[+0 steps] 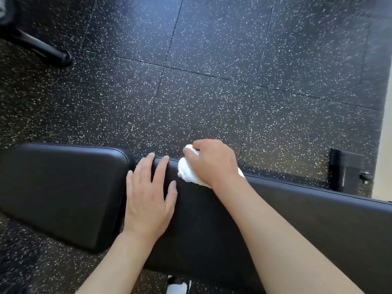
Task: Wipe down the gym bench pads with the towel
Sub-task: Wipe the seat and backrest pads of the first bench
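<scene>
Floor (212, 60): black rubber tiles flecked with white fill the view ahead of you, seams running between them.
Long pad (297, 225): the larger black bench pad stretches from the middle of your view off to the right, its far edge piped with a seam.
Short pad (61, 187): the smaller black pad lies to the left, set apart from the long one by a narrow gap.
Right hand (213, 164): yours is closed around the towel, knuckles up, pressing it onto the far edge of the long pad near its left end.
Left hand (148, 198): you have it laid flat and open, fingers spread, palm down on the left end of the long pad, just beside the gap; it grips nothing.
Towel (187, 170): white and bunched, mostly under your right hand, showing at your fingertips and beside your wrist.
Bench frame (343, 172): a black metal part stands on the floor beyond the long pad at right.
Shoe (177, 286): a white and black toe peeks below the long pad.
</scene>
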